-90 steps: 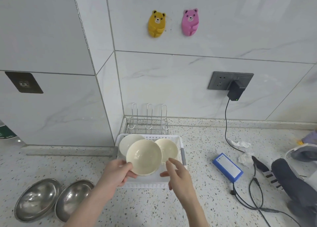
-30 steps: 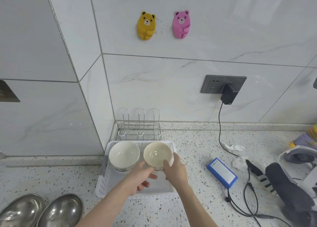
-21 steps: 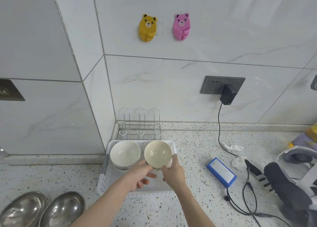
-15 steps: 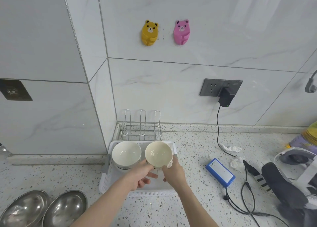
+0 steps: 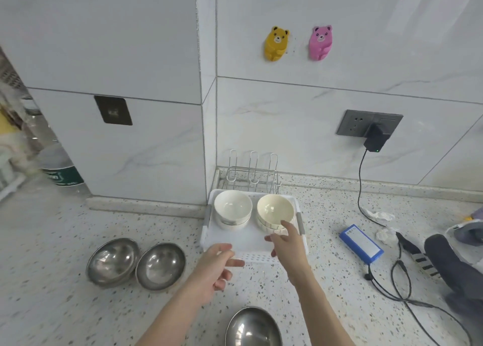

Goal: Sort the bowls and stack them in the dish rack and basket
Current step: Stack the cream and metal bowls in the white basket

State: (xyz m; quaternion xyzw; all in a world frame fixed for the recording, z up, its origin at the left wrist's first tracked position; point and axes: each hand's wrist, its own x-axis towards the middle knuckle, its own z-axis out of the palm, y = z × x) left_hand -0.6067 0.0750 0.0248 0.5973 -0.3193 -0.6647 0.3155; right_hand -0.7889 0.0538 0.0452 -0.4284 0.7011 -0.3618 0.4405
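A steel bowl [image 5: 253, 327] is sitting nearest, below both wrists. The left hand [image 5: 215, 267], loose and empty, is hovering just right of two more steel bowls [image 5: 136, 263]; the right hand [image 5: 287, 243], fingers relaxed, is touching the cream bowl [image 5: 274, 211] in the basket [image 5: 254, 243].

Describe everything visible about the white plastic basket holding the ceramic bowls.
The white plastic basket is a shallow rectangular tray with slotted walls and grey handles on its left and right sides. It sits flat on the speckled countertop, in front of the wire dish rack in the wall corner. At its back stand two stacks of ceramic bowls: white bowls left, cream bowls right. Its front half is bare. The right hand reaches over it.
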